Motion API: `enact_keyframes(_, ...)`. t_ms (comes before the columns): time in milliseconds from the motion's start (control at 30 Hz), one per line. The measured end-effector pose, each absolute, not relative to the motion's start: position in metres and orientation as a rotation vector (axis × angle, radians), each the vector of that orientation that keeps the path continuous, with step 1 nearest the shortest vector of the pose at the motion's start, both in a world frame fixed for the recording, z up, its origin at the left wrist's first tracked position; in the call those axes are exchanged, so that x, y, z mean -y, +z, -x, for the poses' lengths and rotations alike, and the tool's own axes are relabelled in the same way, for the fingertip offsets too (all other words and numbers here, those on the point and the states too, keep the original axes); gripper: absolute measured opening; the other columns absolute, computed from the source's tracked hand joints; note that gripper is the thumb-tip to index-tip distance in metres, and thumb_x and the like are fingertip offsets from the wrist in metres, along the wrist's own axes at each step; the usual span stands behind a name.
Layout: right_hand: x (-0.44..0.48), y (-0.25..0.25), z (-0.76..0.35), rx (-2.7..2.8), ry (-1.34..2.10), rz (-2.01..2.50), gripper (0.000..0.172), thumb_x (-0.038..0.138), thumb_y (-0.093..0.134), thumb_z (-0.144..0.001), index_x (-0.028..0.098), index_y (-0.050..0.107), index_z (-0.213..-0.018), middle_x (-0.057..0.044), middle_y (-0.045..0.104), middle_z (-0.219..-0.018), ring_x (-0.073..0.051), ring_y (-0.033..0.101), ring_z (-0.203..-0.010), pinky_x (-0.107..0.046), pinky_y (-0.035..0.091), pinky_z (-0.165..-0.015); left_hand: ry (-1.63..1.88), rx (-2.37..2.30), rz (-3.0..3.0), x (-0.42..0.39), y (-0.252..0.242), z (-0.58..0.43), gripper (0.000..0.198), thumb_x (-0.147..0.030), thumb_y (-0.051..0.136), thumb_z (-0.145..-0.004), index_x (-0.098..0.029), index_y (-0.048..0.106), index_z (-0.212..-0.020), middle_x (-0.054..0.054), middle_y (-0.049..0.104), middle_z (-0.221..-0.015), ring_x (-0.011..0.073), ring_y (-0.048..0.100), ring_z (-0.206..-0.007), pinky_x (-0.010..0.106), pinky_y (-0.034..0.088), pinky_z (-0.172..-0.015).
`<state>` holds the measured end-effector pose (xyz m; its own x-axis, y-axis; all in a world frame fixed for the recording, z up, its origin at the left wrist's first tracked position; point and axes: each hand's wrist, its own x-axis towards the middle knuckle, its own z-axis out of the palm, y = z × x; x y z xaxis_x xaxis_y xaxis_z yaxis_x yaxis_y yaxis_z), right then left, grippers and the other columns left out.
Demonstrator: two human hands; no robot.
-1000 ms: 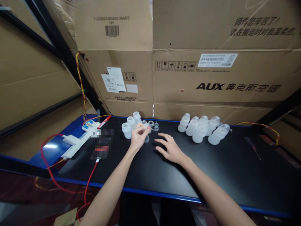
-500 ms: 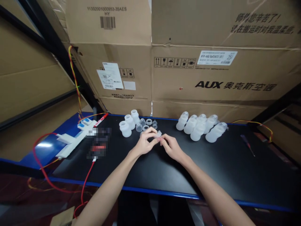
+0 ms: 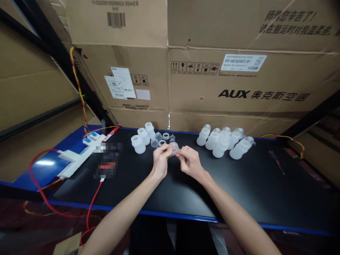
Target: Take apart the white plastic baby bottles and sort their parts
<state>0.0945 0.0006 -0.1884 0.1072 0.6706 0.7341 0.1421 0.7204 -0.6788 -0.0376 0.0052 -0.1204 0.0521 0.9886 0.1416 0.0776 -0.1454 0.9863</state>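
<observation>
My left hand (image 3: 161,159) pinches a translucent round bottle part (image 3: 174,148), probably a collar ring with a nipple in it. From the other side, the closed fingers of my right hand (image 3: 190,161) grip its right edge. Just behind my left hand lie clear caps (image 3: 154,142), collar rings (image 3: 166,136) and a small clear nipple (image 3: 172,137). Left of these stand three open white baby bottles (image 3: 138,144). Several capped baby bottles (image 3: 221,147) are grouped farther right. My fingers partly cover the held part.
A screwdriver (image 3: 276,162) lies on the black tabletop (image 3: 239,191) at the right. On the left are a power strip (image 3: 79,156), a red marker (image 3: 110,134), a red cable (image 3: 92,203) and a blurred-out device. A cardboard wall (image 3: 196,102) closes off the back.
The held part has turned, so its round face now shows. My left hand has rotated with its fingers curled in, and my right fingers have shifted their grip. The view has moved slightly.
</observation>
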Motion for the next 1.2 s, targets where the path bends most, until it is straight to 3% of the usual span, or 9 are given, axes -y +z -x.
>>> enact_keyframes(200,0.024,-0.185,-0.109,1.591,0.261,0.647,0.024,0.01,0.05,-0.1,0.023,0.063,-0.086,-0.003,0.058,-0.07,-0.019,0.047,-0.064,-0.035,0.04,-0.064,1.692,-1.274,-1.286,-0.027,-0.084,0.058,0.041,-0.048,0.084,-0.084,-0.016,0.059,-0.079,-0.002,0.059,-0.074,0.0132,0.067,-0.067,0.028,0.061,-0.069)
enact_keyframes(300,0.033,-0.191,-0.119,1.602,0.323,0.659,0.021,0.009,0.052,-0.101,0.022,0.063,-0.09,-0.002,0.062,-0.073,-0.018,0.053,-0.066,-0.032,0.041,-0.066,1.906,-1.257,-1.317,-0.028,-0.057,0.075,0.048,-0.049,0.085,-0.084,-0.018,0.049,-0.079,-0.006,0.058,-0.073,0.0101,0.069,-0.061,0.026,0.064,-0.07)
enact_keyframes(467,0.006,-0.216,-0.12,1.577,0.523,0.966,0.012,0.024,0.062,-0.107,0.022,0.071,-0.1,-0.005,0.075,-0.089,-0.02,0.069,-0.076,-0.031,0.048,-0.072,1.152,-1.296,-1.784,0.015,-0.086,0.067,0.042,-0.058,0.073,-0.096,-0.017,0.063,-0.093,-0.001,0.065,-0.074,0.0142,0.072,-0.059,0.023,0.06,-0.054)
enact_keyframes(633,-0.015,-0.24,-0.122,1.572,0.6,1.126,0.01,0.026,0.069,-0.103,0.021,0.077,-0.099,-0.007,0.08,-0.094,-0.023,0.074,-0.081,-0.033,0.053,-0.075,0.661,-1.48,-1.788,0.019,-0.126,0.063,0.045,-0.06,0.074,-0.092,-0.016,0.068,-0.1,0.001,0.07,-0.074,0.0146,0.07,-0.052,0.019,0.049,-0.045)
enact_keyframes(733,-0.019,-0.244,-0.125,1.546,0.567,1.202,0.016,0.021,0.064,-0.104,0.02,0.08,-0.105,-0.009,0.081,-0.098,-0.026,0.075,-0.084,-0.036,0.055,-0.08,0.566,-1.53,-1.856,0.002,-0.128,0.069,0.041,-0.056,0.073,-0.091,-0.016,0.071,-0.1,0.003,0.075,-0.081,0.0144,0.071,-0.055,0.02,0.049,-0.048)
enact_keyframes(867,-0.019,-0.24,-0.126,1.566,0.521,1.242,0.026,0.016,0.056,-0.104,0.019,0.081,-0.112,-0.011,0.078,-0.098,-0.027,0.074,-0.086,-0.037,0.056,-0.084,0.524,-1.533,-1.995,-0.019,-0.128,0.075,0.038,-0.046,0.067,-0.095,-0.018,0.067,-0.12,0.0,0.075,-0.079,0.0134,0.069,-0.058,0.023,0.051,-0.058)
enact_keyframes(1000,-0.017,-0.24,-0.126,1.5,0.565,1.203,0.022,0.02,0.06,-0.103,0.021,0.081,-0.107,-0.008,0.076,-0.091,-0.023,0.07,-0.079,-0.034,0.054,-0.078,0.31,-1.55,-2.271,-0.028,-0.137,0.079,0.025,-0.039,0.063,-0.098,-0.021,0.074,-0.111,0.0,0.073,-0.075,0.0165,0.068,-0.065,0.028,0.049,-0.068)
enact_keyframes(1100,-0.017,-0.243,-0.127,1.414,0.624,1.204,0.019,0.028,0.064,-0.101,0.021,0.081,-0.097,-0.006,0.073,-0.082,-0.021,0.067,-0.072,-0.034,0.053,-0.073,0.304,-1.569,-2.417,-0.026,-0.142,0.078,0.019,-0.034,0.06,-0.101,-0.024,0.076,-0.105,0.004,0.078,-0.103,0.0192,0.073,-0.091,0.029,0.051,-0.081)
enact_keyframes(1200,-0.019,-0.246,-0.124,1.376,0.671,1.229,0.021,0.035,0.066,-0.1,0.022,0.079,-0.09,-0.006,0.072,-0.083,-0.021,0.066,-0.072,-0.034,0.051,-0.071,0.276,-1.673,-2.478,-0.019,-0.139,0.079,0.022,-0.037,0.058,-0.105,-0.024,0.076,-0.102,0.003,0.075,-0.108,0.0189,0.073,-0.098,0.028,0.05,-0.083)
